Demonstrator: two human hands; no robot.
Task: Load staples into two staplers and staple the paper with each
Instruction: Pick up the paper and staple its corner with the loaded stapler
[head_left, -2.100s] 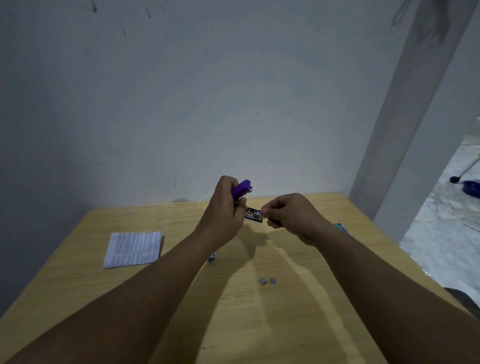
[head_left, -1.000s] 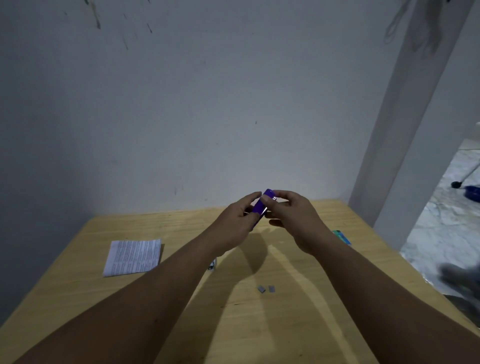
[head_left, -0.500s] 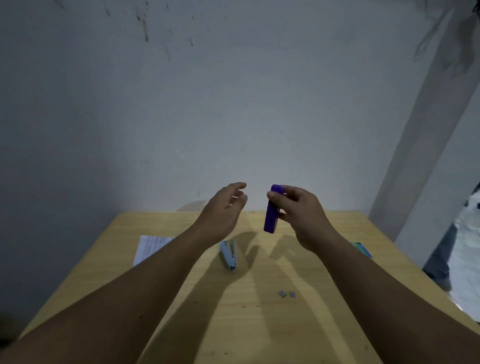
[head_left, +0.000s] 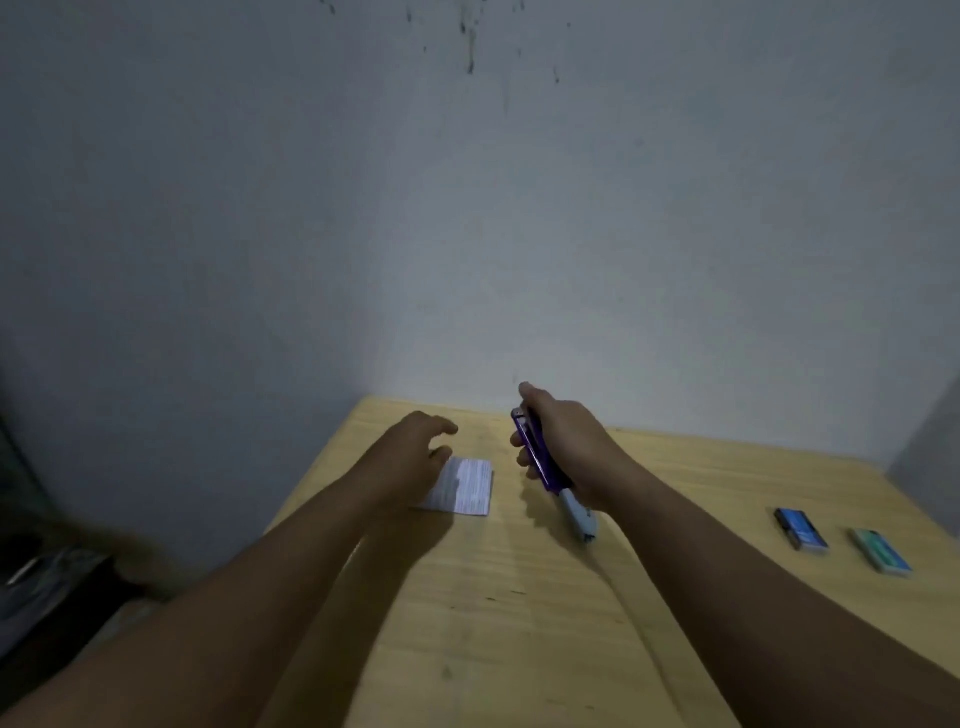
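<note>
Purple stapler (head_left: 535, 453) is sitting in the right hand (head_left: 566, 447), fingers curling round it and gripping it, held above the wooden table (head_left: 519, 613) near the far edge. Left hand (head_left: 410, 457) is hovering over the printed paper (head_left: 467, 486), fingers loosely spread, holding nothing. Light blue stapler (head_left: 577, 516) is lying flat on the table just beneath the right wrist. Two staple boxes, blue (head_left: 800, 528) and green (head_left: 881, 557), are lying side by side well off to the right.
</note>
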